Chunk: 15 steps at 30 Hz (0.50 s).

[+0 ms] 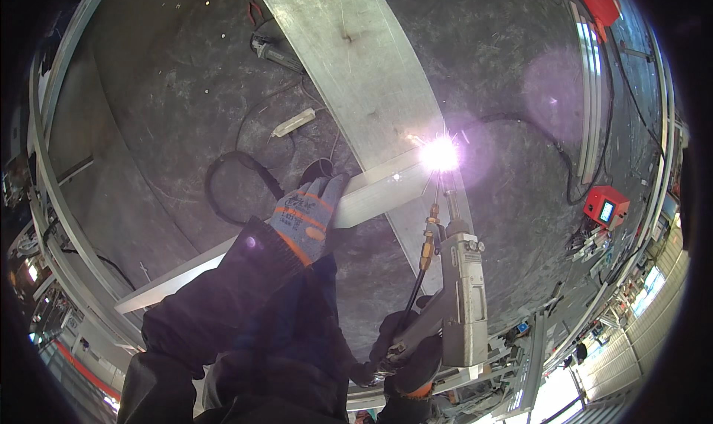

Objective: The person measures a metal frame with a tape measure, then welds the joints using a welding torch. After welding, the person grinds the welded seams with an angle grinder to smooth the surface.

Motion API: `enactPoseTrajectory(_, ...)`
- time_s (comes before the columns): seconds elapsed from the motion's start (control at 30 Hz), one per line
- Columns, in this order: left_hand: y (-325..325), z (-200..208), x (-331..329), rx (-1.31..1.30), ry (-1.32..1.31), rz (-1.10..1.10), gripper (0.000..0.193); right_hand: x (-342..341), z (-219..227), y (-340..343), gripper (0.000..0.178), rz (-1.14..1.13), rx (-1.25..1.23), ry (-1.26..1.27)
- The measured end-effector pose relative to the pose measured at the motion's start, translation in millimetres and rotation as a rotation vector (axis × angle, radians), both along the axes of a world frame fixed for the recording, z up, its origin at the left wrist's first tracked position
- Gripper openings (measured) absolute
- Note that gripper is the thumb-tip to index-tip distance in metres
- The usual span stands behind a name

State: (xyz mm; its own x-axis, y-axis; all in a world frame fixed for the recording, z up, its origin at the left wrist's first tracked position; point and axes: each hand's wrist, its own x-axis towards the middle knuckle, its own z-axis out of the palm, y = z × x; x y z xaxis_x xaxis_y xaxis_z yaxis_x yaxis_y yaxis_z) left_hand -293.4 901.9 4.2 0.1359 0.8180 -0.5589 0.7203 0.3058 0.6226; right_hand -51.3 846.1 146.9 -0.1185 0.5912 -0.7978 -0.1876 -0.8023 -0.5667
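My left hand (306, 214), in a grey and orange glove, is closed over a long pale metal bar (386, 191) that runs from the lower left toward the middle. The bar meets a wide, flat metal strip (364, 45), which looks curved in this view. My right hand (422, 364), in a dark glove, grips the handle of a grey welding torch (465, 298); its fingers are partly hidden. A brass-fitted wire guide (428, 246) runs along the torch's left side. At the nozzle, a glaring white-violet light with sparks covers the spot where bar and strip meet.
An angle grinder (275, 54) and red-handled pliers (255, 9) lie left of the strip. A pale stick-like tool (294, 123) and a black cable loop (210, 186) are nearer. To the right are metal bars (590, 89) and a red box with a screen (605, 207).
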Motion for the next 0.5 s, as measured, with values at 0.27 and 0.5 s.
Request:
enactPoseTrajectory(0.27, 5, 9, -4, 0.127, -0.017, 0.004, 0.072, -2, -3, -8, 0.071, -0.083, -0.063, -0.043)
enactPoseTrajectory(0.5, 9, 14, -2, 0.066, -0.014, 0.031, 0.07, 9, -10, -20, 0.072, -0.029, 0.018, 0.035)
